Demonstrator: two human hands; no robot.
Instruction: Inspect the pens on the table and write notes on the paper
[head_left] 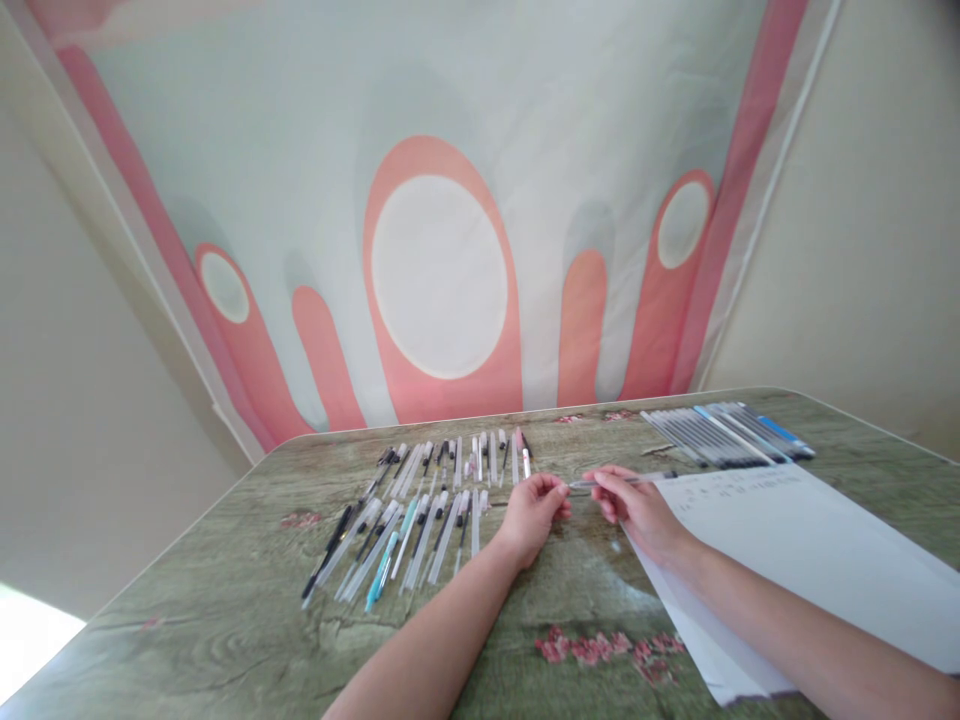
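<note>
In the head view my right hand [634, 510] pinches a slim clear pen [652, 478] with a dark end pointing right. The pen lies nearly level, just above the table. At its left end are the closed fingertips of my left hand [534, 518], thumb against forefinger; whatever they pinch is too small to make out. My right wrist rests over a white sheet of paper [795, 560] with faint handwriting near its top edge. Left of my left hand, several clear pen barrels, caps and pens [420, 530] lie in two rows, among them a turquoise pen [384, 568].
A row of several slim pens or refills [720, 436], some with blue, lies at the back right above the paper. A red-and-white pen [524, 455] ends the upper left row. The wood-patterned table [225, 600] meets a pink-and-grey patterned backdrop [442, 280].
</note>
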